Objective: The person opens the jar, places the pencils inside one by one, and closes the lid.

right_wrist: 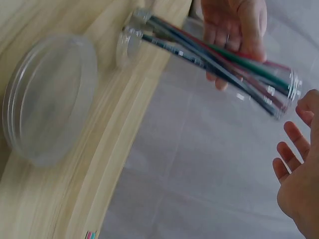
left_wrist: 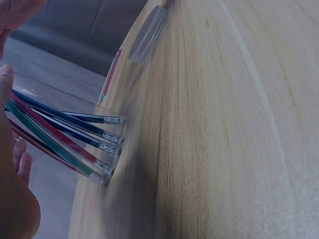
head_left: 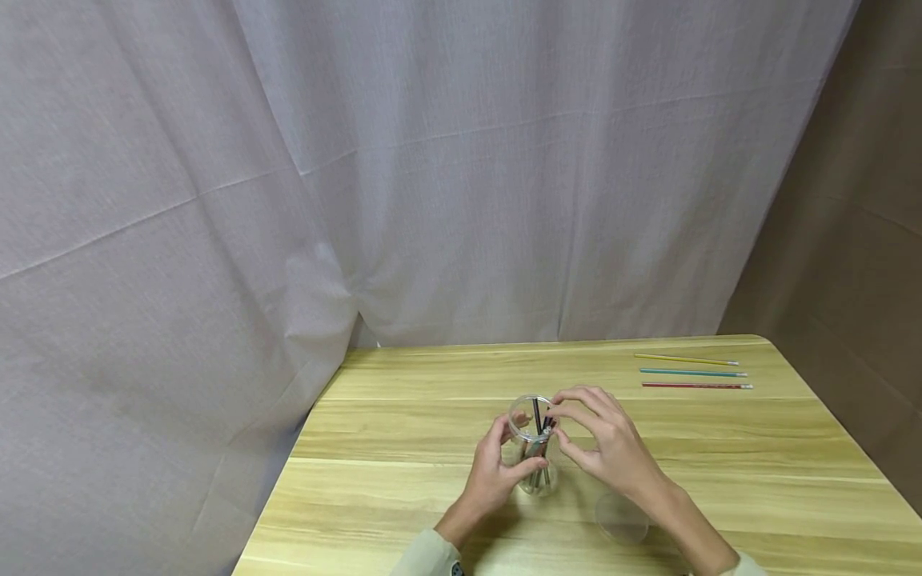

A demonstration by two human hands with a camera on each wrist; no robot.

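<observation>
A clear cylindrical jar (head_left: 534, 482) stands on the table, holding several pencils (left_wrist: 65, 137) in dark blue, red and green, their silver-ended eraser tips at the bottom. My left hand (head_left: 493, 472) grips the jar's side, thumb in front and fingers behind. At the jar's open rim is my right hand (head_left: 605, 440), thumb and fingertips bent close to the pencils' upper ends; I cannot tell whether they pinch a pencil. The right wrist view shows the right hand (right_wrist: 304, 169) with its other fingers loosely bent beside the rim.
A clear round lid (head_left: 623, 518) lies on the wooden table (head_left: 389, 496) below the right forearm. Toward the back right lie a yellow pencil (head_left: 684, 359), a teal pencil (head_left: 691, 373) and a red pencil (head_left: 695, 386), side by side. A grey curtain (head_left: 461, 200) hangs behind the table.
</observation>
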